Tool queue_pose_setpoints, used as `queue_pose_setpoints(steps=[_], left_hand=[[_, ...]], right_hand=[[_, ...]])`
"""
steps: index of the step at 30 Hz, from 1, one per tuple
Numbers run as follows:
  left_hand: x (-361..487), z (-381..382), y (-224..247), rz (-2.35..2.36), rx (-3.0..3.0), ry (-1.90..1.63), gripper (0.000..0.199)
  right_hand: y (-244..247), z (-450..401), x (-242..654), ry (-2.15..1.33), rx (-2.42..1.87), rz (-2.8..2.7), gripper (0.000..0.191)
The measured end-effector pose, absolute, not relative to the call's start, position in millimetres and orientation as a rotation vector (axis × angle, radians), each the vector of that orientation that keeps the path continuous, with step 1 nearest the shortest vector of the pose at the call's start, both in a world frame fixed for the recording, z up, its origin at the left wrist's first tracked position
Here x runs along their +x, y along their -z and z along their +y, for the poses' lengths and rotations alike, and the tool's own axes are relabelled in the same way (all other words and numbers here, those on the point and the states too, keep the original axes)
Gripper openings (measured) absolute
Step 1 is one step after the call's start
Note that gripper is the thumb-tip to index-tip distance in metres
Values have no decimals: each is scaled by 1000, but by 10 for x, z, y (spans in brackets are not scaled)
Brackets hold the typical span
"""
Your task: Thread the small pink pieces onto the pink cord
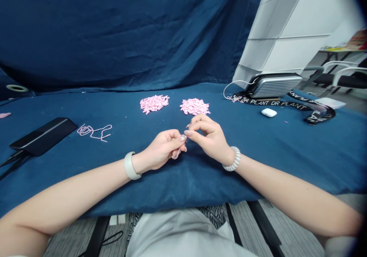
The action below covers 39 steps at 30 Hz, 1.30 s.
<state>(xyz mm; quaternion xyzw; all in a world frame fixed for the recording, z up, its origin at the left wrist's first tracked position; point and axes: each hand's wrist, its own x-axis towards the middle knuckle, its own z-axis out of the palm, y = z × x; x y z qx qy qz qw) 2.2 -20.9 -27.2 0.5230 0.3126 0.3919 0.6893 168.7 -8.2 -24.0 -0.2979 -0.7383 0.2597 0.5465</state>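
Just above the person's pale top (177, 238), both hands work over a blue cloth (183, 188) spread on the worktop. The left hand (162, 150), with a pale watch strap (129, 166) at its wrist, is clenched around a small pink piece (176, 153), which pokes out below its thumb and curled fingers. The right hand (208, 137), with a coiled bracelet (231, 158) at its wrist, meets the left at the thumbnails. Its fingers (200, 121) curl inward, but I cannot tell whether they hold anything. The pink piece looks light, soft and easily bent, so a gentle pinch near its end between thumb and forefinger seems best.

Beyond the hands lie two heaped piles of similar pink pieces (154, 104) (195, 106), side by side and apart. To the left are a loose pink cord (93, 132) and a flat black case (43, 136). To the right are a white earbud case (268, 113), a printed black strap (311, 109), and a silver case (273, 85). A dark blue backdrop cloth (114, 31) hangs behind them.
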Motion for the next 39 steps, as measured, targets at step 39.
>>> queue_pose_setpoints(steps=[39], left_hand=[[63, -213, 289, 753, 958, -932, 25]], right_hand=[[311, -97, 1586, -881, -804, -1560, 18]])
